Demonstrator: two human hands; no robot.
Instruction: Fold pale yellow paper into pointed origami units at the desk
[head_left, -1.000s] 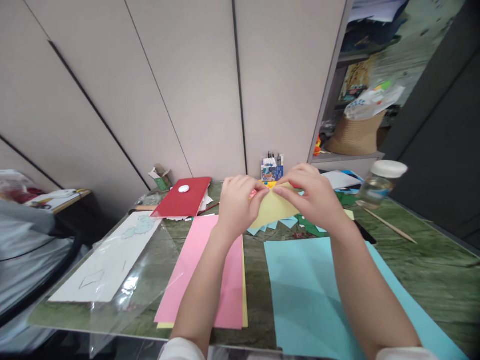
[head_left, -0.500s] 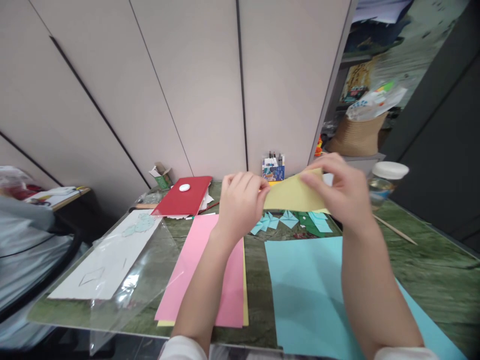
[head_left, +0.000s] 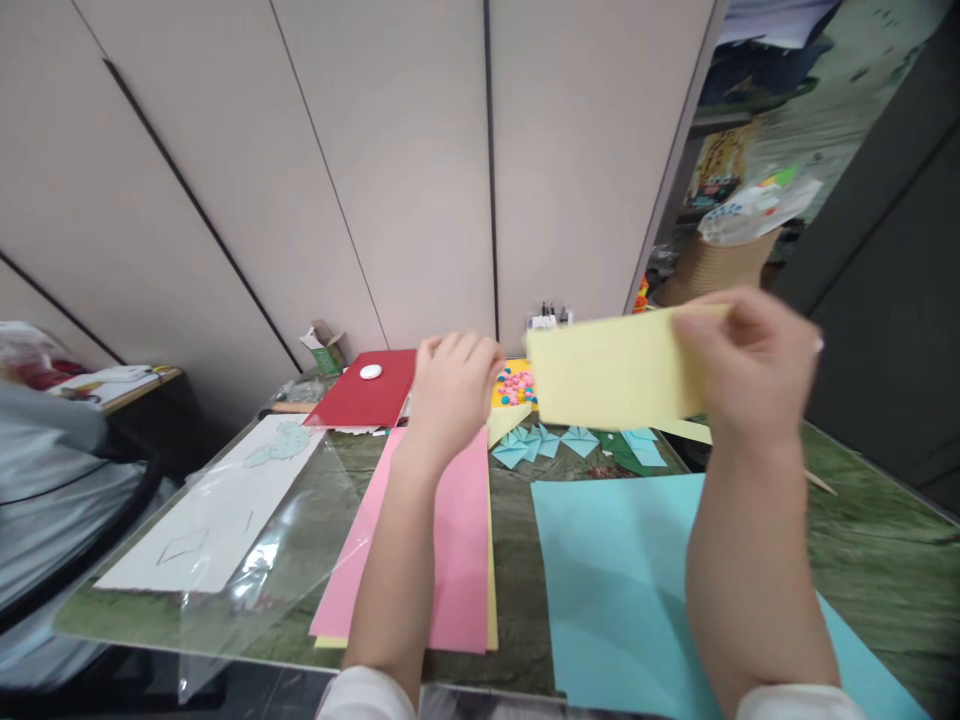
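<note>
My right hand (head_left: 757,365) grips a yellow paper (head_left: 611,370) between thumb and fingers, held up above the table. The paper's flat face is toward me, with its left end free. My left hand (head_left: 457,390) is raised to the left of it, apart from the paper, with its fingers curled together. A yellow paper corner (head_left: 508,425) shows just below those fingers; whether they hold it I cannot tell. Under the raised paper lie several folded light-blue paper pieces (head_left: 536,443). A large light-blue sheet (head_left: 619,580) lies below my right hand, and pink paper (head_left: 461,560) under my left forearm.
At the left lie a white sheet with drawings (head_left: 217,510) and a clear plastic sleeve (head_left: 300,530). A red folder (head_left: 364,395) carries a round white object (head_left: 370,371). Small coloured pieces (head_left: 516,386) sit at the back. A seated person's sleeve (head_left: 45,420) shows at far left.
My left hand has come off the raised yellow paper and moved slightly left. My right hand has carried the paper rightward and turned its face toward me. The coloured pieces behind have come into view.
</note>
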